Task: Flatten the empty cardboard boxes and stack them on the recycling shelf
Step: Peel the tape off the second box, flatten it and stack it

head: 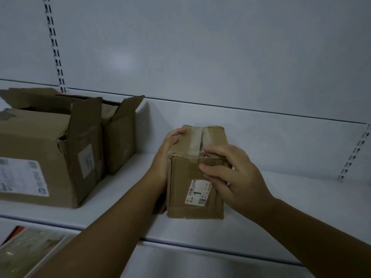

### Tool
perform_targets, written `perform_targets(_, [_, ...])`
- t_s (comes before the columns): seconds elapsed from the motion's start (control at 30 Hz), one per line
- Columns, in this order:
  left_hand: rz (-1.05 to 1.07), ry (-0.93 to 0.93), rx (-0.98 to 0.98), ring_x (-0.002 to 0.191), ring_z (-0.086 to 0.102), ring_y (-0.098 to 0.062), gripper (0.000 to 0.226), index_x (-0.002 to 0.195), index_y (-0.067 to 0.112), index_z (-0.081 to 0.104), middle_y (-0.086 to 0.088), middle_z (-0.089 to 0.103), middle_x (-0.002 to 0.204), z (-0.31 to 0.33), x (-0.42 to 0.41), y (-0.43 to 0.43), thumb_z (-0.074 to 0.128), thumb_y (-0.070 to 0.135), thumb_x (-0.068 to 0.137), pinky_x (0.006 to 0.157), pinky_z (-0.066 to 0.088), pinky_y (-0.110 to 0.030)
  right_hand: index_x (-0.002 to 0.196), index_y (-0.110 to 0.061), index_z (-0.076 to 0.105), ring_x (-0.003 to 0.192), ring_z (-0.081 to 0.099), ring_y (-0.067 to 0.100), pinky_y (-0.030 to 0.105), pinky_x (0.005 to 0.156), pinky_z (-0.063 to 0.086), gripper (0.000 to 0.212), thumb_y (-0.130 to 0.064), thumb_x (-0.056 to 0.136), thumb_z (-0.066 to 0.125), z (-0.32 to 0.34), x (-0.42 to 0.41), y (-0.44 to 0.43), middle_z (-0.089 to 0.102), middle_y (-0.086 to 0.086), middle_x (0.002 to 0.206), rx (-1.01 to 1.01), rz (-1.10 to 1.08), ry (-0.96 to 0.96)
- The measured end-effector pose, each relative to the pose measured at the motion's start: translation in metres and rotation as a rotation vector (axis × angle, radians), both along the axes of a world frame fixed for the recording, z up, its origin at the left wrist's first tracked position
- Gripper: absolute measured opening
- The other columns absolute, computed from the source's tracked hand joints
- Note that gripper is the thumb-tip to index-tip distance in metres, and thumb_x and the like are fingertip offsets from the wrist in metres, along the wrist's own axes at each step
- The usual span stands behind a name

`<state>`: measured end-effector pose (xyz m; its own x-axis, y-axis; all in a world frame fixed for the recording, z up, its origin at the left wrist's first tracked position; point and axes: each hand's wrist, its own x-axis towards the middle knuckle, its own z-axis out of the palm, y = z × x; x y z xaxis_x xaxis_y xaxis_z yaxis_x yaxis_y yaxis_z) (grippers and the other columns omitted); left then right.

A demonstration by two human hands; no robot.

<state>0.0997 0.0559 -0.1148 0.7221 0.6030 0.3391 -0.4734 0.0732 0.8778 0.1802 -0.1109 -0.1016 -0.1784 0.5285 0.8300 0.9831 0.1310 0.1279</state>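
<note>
A small brown cardboard box (188, 201) stands upright on the white shelf (281, 197), its top taped shut and a white label with a "1" on its front. My left hand (164, 157) grips its left side, thumb over the top edge. My right hand (232, 173) presses on the front top right corner, fingers curled at the tape seam. A large open box (40, 153) with raised flaps sits at the left of the shelf, and a second open box (120, 133) stands behind it to the right.
The shelf's grey back panel (200, 47) rises behind the boxes, with slotted uprights at left (55, 45) and right (355, 151). Below the shelf's front edge, at bottom left, lies a flat package (26, 251) on a lower level.
</note>
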Motion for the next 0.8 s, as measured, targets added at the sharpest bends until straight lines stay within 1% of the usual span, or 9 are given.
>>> perform_targets(0.03, [-0.032,-0.065,-0.005,0.091,0.067,-0.004,0.031,0.097,0.019,0.066,0.004,0.069,0.1,0.001,0.005,0.002,0.035,0.02,0.095,0.067,0.053,-0.015,0.091,-0.006,0.074,0.107,0.054,0.023,0.045,0.082,0.051,0.018,-0.017,0.085,0.063,0.001,-0.001,0.001,0.065,0.017,0.113,0.016,-0.002,-0.002])
perform_targets(0.1, [-0.052,-0.118,-0.012,0.082,0.068,-0.001,0.03,0.094,0.012,0.057,-0.003,0.059,0.101,0.005,0.008,0.003,0.027,0.006,0.095,0.065,0.052,-0.014,0.083,-0.003,0.074,0.104,0.055,0.023,0.045,0.077,0.052,0.017,-0.016,0.084,0.063,0.002,-0.002,0.002,0.067,0.018,0.108,0.034,-0.004,-0.032])
perform_targets(0.2, [-0.062,-0.127,0.012,0.081,0.067,0.001,0.028,0.096,0.014,0.057,-0.002,0.059,0.102,0.003,0.01,0.007,0.029,0.009,0.094,0.065,0.052,-0.013,0.075,-0.002,0.071,0.097,0.056,0.02,0.043,0.075,0.051,0.019,-0.014,0.085,0.06,0.006,-0.004,0.002,0.069,0.017,0.097,0.053,-0.015,-0.091])
perform_targets(0.33, [-0.082,-0.125,0.005,0.098,0.06,-0.011,0.027,0.097,0.018,0.059,-0.002,0.059,0.108,-0.002,0.012,0.012,0.032,0.015,0.094,0.076,0.052,-0.02,0.077,-0.002,0.067,0.087,0.054,0.016,0.03,0.074,0.047,0.022,-0.014,0.089,0.054,0.016,-0.008,0.002,0.067,0.015,0.089,0.049,0.015,-0.044])
perform_targets(0.4, [-0.092,-0.121,0.0,0.104,0.057,-0.017,0.026,0.098,0.02,0.059,-0.005,0.058,0.113,-0.004,0.012,0.013,0.034,0.017,0.094,0.082,0.049,-0.027,0.083,-0.002,0.068,0.087,0.055,0.014,0.022,0.074,0.046,0.02,-0.016,0.089,0.055,0.022,-0.006,0.0,0.067,0.013,0.092,-0.007,0.045,-0.025])
perform_targets(0.47, [-0.097,-0.117,0.011,0.106,0.057,-0.019,0.026,0.099,0.021,0.06,-0.006,0.057,0.116,-0.006,0.012,0.014,0.035,0.02,0.094,0.082,0.049,-0.028,0.09,-0.004,0.069,0.093,0.056,0.014,0.018,0.078,0.046,0.019,-0.02,0.085,0.061,0.026,0.001,-0.005,0.067,0.012,0.1,-0.092,0.033,-0.072])
perform_targets(0.53, [-0.091,-0.106,0.014,0.106,0.058,-0.019,0.026,0.1,0.023,0.061,-0.004,0.058,0.116,-0.007,0.011,0.014,0.036,0.022,0.094,0.08,0.05,-0.028,0.092,-0.006,0.07,0.101,0.055,0.016,0.018,0.085,0.045,0.019,-0.021,0.081,0.067,0.024,0.008,-0.009,0.066,0.013,0.107,-0.16,0.0,-0.156])
perform_targets(0.67, [-0.096,-0.09,-0.001,0.11,0.055,-0.024,0.027,0.099,0.026,0.063,-0.005,0.057,0.12,-0.007,0.011,0.014,0.036,0.024,0.095,0.088,0.046,-0.035,0.095,-0.008,0.071,0.11,0.053,0.017,0.017,0.092,0.042,0.022,-0.026,0.082,0.068,0.022,0.014,-0.014,0.063,0.014,0.117,-0.226,-0.007,-0.214])
perform_targets(0.8, [-0.071,-0.075,0.014,0.108,0.055,-0.023,0.028,0.096,0.028,0.065,-0.003,0.058,0.116,-0.006,0.011,0.012,0.037,0.025,0.095,0.087,0.046,-0.035,0.09,-0.007,0.073,0.107,0.054,0.019,0.02,0.086,0.047,0.019,-0.023,0.086,0.064,0.026,0.011,-0.016,0.065,0.016,0.115,-0.192,-0.023,-0.225])
